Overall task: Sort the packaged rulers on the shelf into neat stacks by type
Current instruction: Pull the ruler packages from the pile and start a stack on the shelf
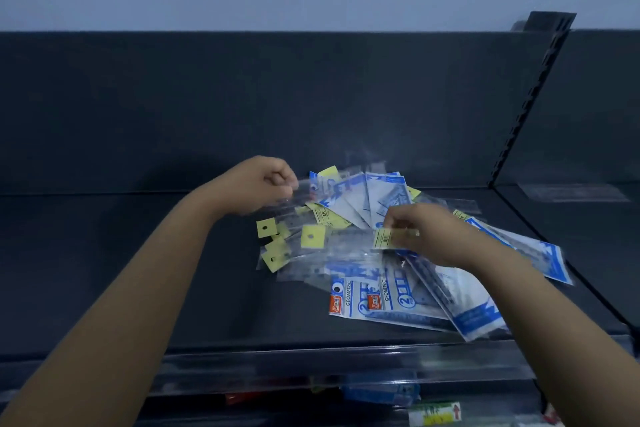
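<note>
A loose heap of packaged rulers lies on the dark shelf [104, 253]. Clear ruler packs with yellow header cards [313, 236] spread over its left side. Blue and white "GEOMETRIC" set packs [388, 298] fan out at the front, back and right. My left hand [263, 184] hovers over the heap's back left, fingers curled, pinching the end of a clear ruler pack [298, 199]. My right hand [426, 232] is over the middle of the heap and pinches a yellow-labelled clear ruler pack [384, 238] by its label end.
A dark back panel rises behind the shelf. A slotted upright [530, 104] divides it from the neighbouring bay at the right, where a clear pack [575, 192] lies. A transparent price rail [311, 367] runs along the front edge, with goods on the shelf below.
</note>
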{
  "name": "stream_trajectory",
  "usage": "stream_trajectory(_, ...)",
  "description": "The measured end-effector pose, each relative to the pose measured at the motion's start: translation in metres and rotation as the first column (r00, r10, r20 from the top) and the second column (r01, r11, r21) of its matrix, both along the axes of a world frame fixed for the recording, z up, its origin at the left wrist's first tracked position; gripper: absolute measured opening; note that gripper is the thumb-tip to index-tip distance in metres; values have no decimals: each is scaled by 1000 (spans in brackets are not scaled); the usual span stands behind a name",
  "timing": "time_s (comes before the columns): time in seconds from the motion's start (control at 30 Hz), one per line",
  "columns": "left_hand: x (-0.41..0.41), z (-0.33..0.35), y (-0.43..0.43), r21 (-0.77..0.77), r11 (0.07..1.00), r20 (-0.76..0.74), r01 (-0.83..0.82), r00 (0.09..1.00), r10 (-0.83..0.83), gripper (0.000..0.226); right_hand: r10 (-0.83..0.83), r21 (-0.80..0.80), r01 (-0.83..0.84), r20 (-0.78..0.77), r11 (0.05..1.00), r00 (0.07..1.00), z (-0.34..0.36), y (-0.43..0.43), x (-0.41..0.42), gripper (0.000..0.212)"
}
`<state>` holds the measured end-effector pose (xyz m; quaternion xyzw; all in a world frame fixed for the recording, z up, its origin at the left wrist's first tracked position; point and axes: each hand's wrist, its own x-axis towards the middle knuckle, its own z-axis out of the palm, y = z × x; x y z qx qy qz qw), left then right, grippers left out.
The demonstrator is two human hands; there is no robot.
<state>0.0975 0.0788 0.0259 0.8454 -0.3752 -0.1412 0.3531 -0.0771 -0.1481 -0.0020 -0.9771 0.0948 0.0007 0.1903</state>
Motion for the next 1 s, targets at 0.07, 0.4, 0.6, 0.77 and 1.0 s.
stream_trajectory(0.07, -1, 2, -6, -86, 996, -30, -14, 999, 11, 7, -38, -3, 39, 74, 999, 997, 5, -4, -2, 15)
stream_trajectory(0.4, -34, -13, -102, -270, 937, -134, 224, 954, -267, 78, -261, -74, 275, 157, 959, 953, 14, -36, -64, 32)
stream_trajectory(0.6, -96, -21, -186, -339, 913, -116, 226, 953, -279, 58, -336, -156, 359, 158, 920, 929, 13, -89, -126, 29)
stream_trajectory(0.77, -154, -26, -269, -410, 909, -173, 79, 971, -163, 52, -353, -163, 377, 157, 912, 922, 8, -163, -195, 26)
stream_trajectory(1.0, -224, -45, -393, -496, 853, -426, -160, 901, -78, 37, -401, -70, 415, 156, 907, 902, 1, -268, -283, 24)
